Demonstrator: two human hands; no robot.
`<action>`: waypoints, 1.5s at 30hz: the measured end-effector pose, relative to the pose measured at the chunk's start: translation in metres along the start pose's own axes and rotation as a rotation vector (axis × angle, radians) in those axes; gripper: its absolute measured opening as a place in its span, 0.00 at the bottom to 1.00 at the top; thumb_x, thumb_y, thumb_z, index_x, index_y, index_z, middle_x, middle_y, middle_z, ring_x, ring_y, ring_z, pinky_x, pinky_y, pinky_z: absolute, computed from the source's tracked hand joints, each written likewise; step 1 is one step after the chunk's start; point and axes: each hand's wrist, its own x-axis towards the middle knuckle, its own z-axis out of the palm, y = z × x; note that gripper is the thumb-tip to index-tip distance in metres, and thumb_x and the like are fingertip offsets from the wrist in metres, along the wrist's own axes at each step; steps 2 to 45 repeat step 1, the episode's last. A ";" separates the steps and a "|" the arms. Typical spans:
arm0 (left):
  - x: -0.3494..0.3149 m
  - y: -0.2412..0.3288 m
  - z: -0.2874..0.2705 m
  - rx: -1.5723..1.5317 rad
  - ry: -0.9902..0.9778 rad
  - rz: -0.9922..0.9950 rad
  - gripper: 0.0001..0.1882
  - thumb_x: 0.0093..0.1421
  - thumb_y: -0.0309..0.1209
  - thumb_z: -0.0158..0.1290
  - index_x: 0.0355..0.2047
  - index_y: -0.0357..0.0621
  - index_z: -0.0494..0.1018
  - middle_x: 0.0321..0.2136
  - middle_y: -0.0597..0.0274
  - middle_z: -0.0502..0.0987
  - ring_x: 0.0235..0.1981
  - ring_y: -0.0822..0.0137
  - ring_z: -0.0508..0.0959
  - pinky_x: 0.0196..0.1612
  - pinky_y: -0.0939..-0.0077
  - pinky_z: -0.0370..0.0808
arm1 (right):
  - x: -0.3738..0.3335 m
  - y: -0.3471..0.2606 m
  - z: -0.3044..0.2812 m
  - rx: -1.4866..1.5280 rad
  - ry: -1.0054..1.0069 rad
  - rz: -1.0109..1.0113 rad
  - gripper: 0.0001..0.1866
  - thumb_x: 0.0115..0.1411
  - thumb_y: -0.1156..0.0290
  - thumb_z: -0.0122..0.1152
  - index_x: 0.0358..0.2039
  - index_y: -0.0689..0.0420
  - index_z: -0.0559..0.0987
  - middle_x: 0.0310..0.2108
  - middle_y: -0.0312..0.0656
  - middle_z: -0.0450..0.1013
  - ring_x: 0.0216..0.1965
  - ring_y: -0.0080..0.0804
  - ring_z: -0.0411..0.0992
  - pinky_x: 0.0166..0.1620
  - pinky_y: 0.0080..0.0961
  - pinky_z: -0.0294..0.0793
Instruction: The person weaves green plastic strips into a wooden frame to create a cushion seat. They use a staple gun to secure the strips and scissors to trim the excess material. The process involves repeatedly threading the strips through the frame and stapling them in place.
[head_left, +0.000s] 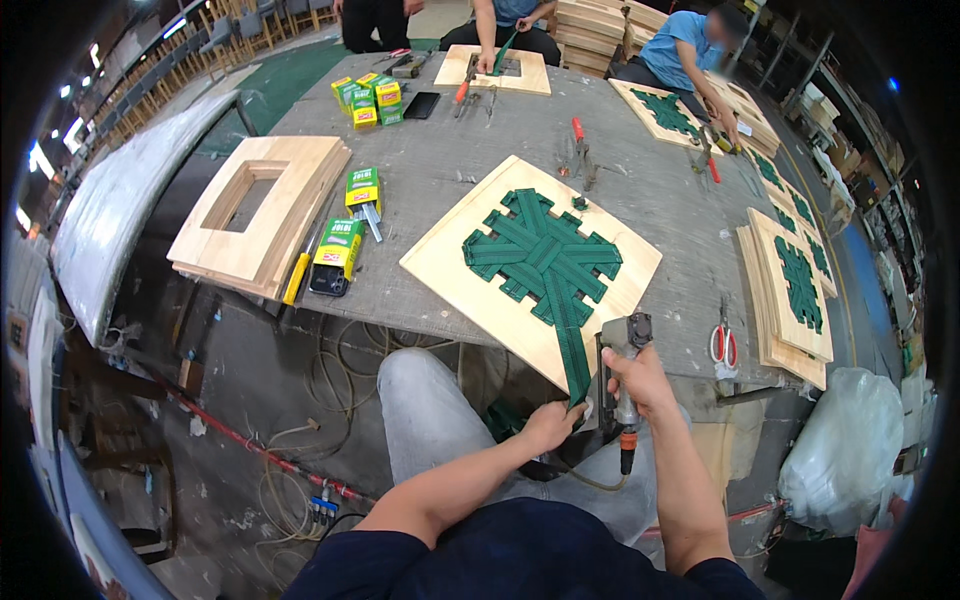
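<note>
A square wooden panel (455,262) lies turned cornerwise on the table in front of me. Green webbing straps (543,255) cross over its middle, their ends folded at the edges. One long strap (572,355) runs from the crossing over the panel's near corner. Just past that corner, my left hand (548,425) is closed on this strap's lower end. My right hand (642,378) grips a pneumatic staple gun (622,340) by its handle, close to the panel's near right edge. An orange fitting (628,440) joins the air hose below the gun.
Cut-out wooden frames (290,215) are stacked on the left, beside staple boxes (340,245) and a yellow-handled tool (296,279). Red-handled scissors (722,345) lie right, near strapped panels (770,300). Pliers (578,150) rest beyond my panel. Co-workers (675,60) work across the table (440,160).
</note>
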 end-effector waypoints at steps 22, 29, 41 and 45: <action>-0.005 0.002 0.002 -0.016 -0.042 -0.034 0.30 0.71 0.55 0.47 0.53 0.39 0.78 0.43 0.29 0.79 0.48 0.37 0.80 0.55 0.49 0.74 | 0.000 0.001 -0.003 -0.026 0.001 0.024 0.19 0.64 0.69 0.68 0.51 0.58 0.72 0.34 0.38 0.76 0.17 0.23 0.71 0.18 0.25 0.70; -0.005 0.002 0.002 -0.016 -0.042 -0.034 0.30 0.71 0.55 0.47 0.53 0.39 0.78 0.43 0.29 0.79 0.48 0.37 0.80 0.55 0.49 0.74 | 0.000 0.001 -0.003 -0.026 0.001 0.024 0.19 0.64 0.69 0.68 0.51 0.58 0.72 0.34 0.38 0.76 0.17 0.23 0.71 0.18 0.25 0.70; -0.005 0.002 0.002 -0.016 -0.042 -0.034 0.30 0.71 0.55 0.47 0.53 0.39 0.78 0.43 0.29 0.79 0.48 0.37 0.80 0.55 0.49 0.74 | 0.000 0.001 -0.003 -0.026 0.001 0.024 0.19 0.64 0.69 0.68 0.51 0.58 0.72 0.34 0.38 0.76 0.17 0.23 0.71 0.18 0.25 0.70; -0.005 0.002 0.002 -0.016 -0.042 -0.034 0.30 0.71 0.55 0.47 0.53 0.39 0.78 0.43 0.29 0.79 0.48 0.37 0.80 0.55 0.49 0.74 | 0.000 0.001 -0.003 -0.026 0.001 0.024 0.19 0.64 0.69 0.68 0.51 0.58 0.72 0.34 0.38 0.76 0.17 0.23 0.71 0.18 0.25 0.70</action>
